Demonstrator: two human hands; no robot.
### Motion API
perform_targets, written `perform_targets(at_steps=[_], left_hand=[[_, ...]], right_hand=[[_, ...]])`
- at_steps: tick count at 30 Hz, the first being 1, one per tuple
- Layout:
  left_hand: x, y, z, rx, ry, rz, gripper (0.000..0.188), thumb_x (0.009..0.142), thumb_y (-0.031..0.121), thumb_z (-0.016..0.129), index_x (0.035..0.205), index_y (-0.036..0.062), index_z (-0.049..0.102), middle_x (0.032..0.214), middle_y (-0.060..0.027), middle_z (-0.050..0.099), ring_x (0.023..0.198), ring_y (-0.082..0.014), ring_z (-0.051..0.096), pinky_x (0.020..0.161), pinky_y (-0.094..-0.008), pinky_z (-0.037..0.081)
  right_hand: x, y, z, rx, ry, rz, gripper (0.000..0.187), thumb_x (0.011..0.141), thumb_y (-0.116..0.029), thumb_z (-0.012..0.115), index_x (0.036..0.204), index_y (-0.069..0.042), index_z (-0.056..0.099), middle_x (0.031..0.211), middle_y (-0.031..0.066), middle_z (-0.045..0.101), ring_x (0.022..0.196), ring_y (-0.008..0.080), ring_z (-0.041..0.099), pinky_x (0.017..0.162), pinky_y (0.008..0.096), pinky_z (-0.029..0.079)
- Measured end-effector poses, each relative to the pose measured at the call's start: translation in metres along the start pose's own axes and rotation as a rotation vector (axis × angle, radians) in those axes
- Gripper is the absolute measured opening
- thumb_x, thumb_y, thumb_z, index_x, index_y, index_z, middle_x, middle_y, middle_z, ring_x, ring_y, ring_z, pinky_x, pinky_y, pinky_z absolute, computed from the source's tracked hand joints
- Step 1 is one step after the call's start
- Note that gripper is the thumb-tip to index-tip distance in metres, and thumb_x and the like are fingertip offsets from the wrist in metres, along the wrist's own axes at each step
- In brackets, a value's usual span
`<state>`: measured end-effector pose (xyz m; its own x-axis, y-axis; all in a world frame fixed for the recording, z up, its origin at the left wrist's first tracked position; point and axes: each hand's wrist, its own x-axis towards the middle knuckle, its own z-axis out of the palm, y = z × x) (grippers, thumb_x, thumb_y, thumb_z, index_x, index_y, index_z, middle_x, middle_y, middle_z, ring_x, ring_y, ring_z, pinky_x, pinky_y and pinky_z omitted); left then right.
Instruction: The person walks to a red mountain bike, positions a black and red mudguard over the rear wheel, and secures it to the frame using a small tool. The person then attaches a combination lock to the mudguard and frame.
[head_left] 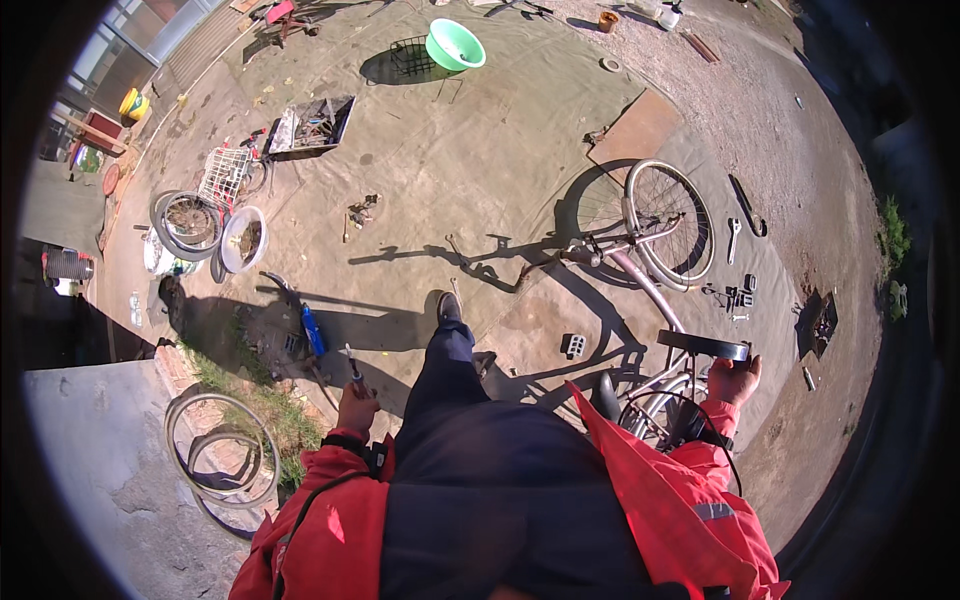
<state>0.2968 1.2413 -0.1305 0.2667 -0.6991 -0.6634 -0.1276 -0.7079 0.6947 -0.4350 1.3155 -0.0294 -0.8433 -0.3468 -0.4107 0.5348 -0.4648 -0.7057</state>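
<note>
Head view: fingers of right hand (735, 380) wrapped on end of black curved part (700, 345), above bicycle frame (652, 287); fingers of left hand (357, 408) around slim tool (356, 371). Front wheel (676, 219) in place. I judge work unfinished; whether black curved part is attached, can't tell.

The tool (355, 373) in the left hand (357, 408) had a shiny metal tip, tbh. Bike frame (652, 292) near the ground sheet's (500, 130) right edge? Painted metal, bit of a sheen. Wrench (735, 238) along that edge: smooth, bright metal. Green basin (455, 45) at the far edge was smooth plastic, kinda glossy. Sheet itself looked matt, gravel (725, 95) beyond it properly rough. Red jacket (335, 515): cloth.
</note>
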Motion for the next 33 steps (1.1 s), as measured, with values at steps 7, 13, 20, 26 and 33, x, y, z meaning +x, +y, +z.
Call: perform_targets(at_steps=[7, 13, 20, 26, 33], left_hand=[[0.104, 0.133, -0.046, -0.024, 0.002, 0.088, 0.038, 0.067, -0.010, 0.064, 0.100, 0.0044, 0.052, 0.092, -0.0040, 0.058, 0.084, -0.0175, 0.058, 0.076, -0.0327, 0.049], [0.167, 0.197, -0.056, -0.127, 0.043, 0.041, 0.043, 0.066, -0.011, 0.063, 0.105, 0.0051, 0.053, 0.096, -0.0051, 0.060, 0.088, -0.0193, 0.059, 0.079, -0.0340, 0.048], [0.242, 0.263, -0.021, -0.131, 0.061, 0.006, 0.045, 0.067, -0.011, 0.063, 0.107, 0.0040, 0.052, 0.099, -0.0068, 0.060, 0.090, -0.0203, 0.059, 0.080, -0.0336, 0.049], [0.320, 0.382, 0.016, -0.080, 0.130, 0.030, 0.045, 0.066, -0.009, 0.064, 0.109, 0.0019, 0.055, 0.101, -0.0081, 0.063, 0.093, -0.0214, 0.061, 0.080, -0.0339, 0.051], [0.367, 0.492, 0.038, -0.159, 0.201, 0.039, 0.042, 0.066, -0.010, 0.064, 0.104, 0.0039, 0.051, 0.095, -0.0071, 0.060, 0.088, -0.0211, 0.060, 0.080, -0.0347, 0.051]], right_hand=[[0.023, 0.078, 0.180, 0.024, -0.208, 0.006, 0.041, 0.105, -0.038, 0.042, 0.114, -0.004, 0.063, 0.098, 0.0061, 0.068, 0.077, 0.0199, 0.059, 0.056, 0.0289, 0.042], [0.052, 0.142, 0.300, 0.023, -0.301, 0.111, 0.035, 0.102, -0.039, 0.050, 0.101, -0.007, 0.067, 0.087, 0.0026, 0.069, 0.073, 0.0181, 0.060, 0.060, 0.0309, 0.044], [0.116, 0.239, 0.420, 0.021, -0.276, 0.148, 0.032, 0.102, -0.038, 0.050, 0.102, -0.010, 0.065, 0.094, 0.0037, 0.069, 0.085, 0.0216, 0.064, 0.071, 0.0343, 0.049], [0.207, 0.344, 0.528, -0.067, -0.189, 0.200, 0.029, 0.101, -0.039, 0.052, 0.105, -0.014, 0.065, 0.097, -0.0017, 0.069, 0.085, 0.0164, 0.062, 0.067, 0.0302, 0.043], [0.272, 0.416, 0.653, -0.014, -0.387, 0.401, 0.033, 0.103, -0.039, 0.049, 0.105, -0.011, 0.065, 0.099, 0.0002, 0.069, 0.086, 0.0182, 0.062, 0.069, 0.0349, 0.047]])
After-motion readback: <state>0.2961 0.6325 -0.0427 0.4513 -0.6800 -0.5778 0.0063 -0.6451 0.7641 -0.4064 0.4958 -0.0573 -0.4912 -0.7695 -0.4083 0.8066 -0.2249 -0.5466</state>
